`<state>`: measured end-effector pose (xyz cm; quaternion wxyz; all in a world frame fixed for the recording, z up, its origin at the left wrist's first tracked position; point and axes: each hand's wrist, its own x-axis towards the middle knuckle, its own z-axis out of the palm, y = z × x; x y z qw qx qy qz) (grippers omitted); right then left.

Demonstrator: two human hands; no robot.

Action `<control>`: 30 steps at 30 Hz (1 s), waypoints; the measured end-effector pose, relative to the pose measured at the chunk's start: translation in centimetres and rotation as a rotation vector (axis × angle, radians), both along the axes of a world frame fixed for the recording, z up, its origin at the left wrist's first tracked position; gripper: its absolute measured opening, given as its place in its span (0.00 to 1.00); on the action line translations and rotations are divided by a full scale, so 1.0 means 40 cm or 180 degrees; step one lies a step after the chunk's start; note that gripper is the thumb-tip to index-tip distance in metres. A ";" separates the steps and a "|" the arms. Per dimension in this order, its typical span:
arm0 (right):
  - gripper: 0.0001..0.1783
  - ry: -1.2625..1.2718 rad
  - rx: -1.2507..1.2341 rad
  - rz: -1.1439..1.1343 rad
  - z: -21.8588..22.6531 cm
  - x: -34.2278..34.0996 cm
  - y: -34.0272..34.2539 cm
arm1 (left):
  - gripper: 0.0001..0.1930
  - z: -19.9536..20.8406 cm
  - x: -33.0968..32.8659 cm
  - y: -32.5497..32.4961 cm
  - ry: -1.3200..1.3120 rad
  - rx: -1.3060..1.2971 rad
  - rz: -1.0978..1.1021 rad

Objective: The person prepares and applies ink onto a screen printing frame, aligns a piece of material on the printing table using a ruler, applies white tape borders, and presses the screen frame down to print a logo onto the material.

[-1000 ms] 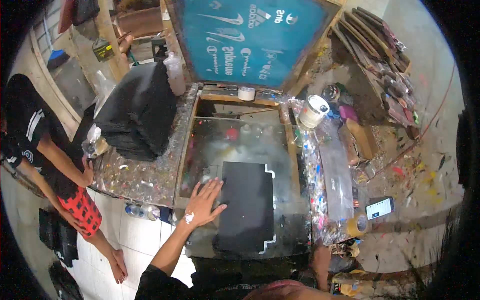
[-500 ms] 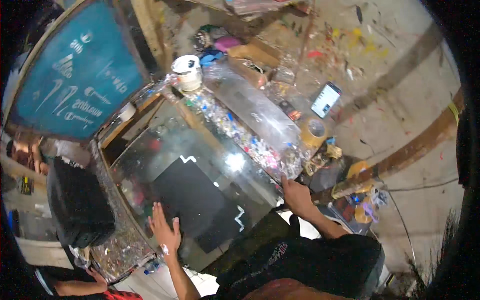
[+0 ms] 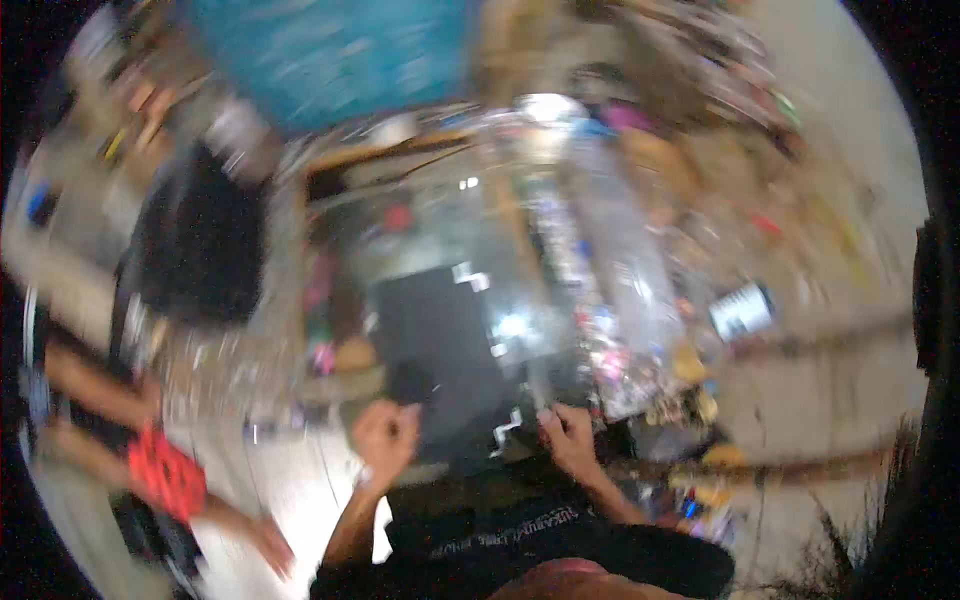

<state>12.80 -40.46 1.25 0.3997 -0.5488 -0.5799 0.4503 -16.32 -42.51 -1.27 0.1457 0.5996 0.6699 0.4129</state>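
At the near edge of the glass-topped printing table (image 3: 560,260), seen from the head camera through heavy motion blur, both of the person's hands sit at the lower corners of a dark flat sheet (image 3: 440,340) that lies on the glass. The left hand (image 3: 385,440) is at the sheet's near-left corner, fingers curled in; it seems to pinch the sheet's edge, but the blur hides the contact. The right hand (image 3: 568,440) is at the near-right side, fingers bent and close together, touching or just beside the sheet's notched lower edge; whether it grips I cannot tell. The sheet runs from the hands up toward the middle of the table, its far edge near a bright glare spot on the glass.

Left of the sheet, the table's paint-spattered rim (image 3: 335,350) borders a strip of pale floor (image 3: 290,480), the only open room near the left hand. A black cloth pile (image 3: 205,250) sits farther left. Another person's red shorts (image 3: 165,475) and legs stand well to the left, apart from the hands. Right of the sheet a crowded strip of small coloured bits (image 3: 620,350) hems in the right hand; beyond it lies a phone (image 3: 742,312). A blue screen frame (image 3: 330,55) stands tilted at the table's far edge.
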 end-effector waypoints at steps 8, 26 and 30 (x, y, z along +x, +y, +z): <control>0.11 0.2370 0.1674 0.2422 0.196 -0.136 -0.079 | 0.08 -0.006 0.205 -0.128 -0.0660 -0.0984 -0.1005; 0.12 0.1279 -0.1010 0.2928 0.064 -0.346 -0.093 | 0.24 -0.248 -0.516 -0.174 -0.2262 0.1304 0.2619; 0.09 0.1934 -0.1181 0.2829 0.055 -0.368 -0.055 | 0.19 -0.433 -0.664 -0.208 -0.3504 0.0649 0.1611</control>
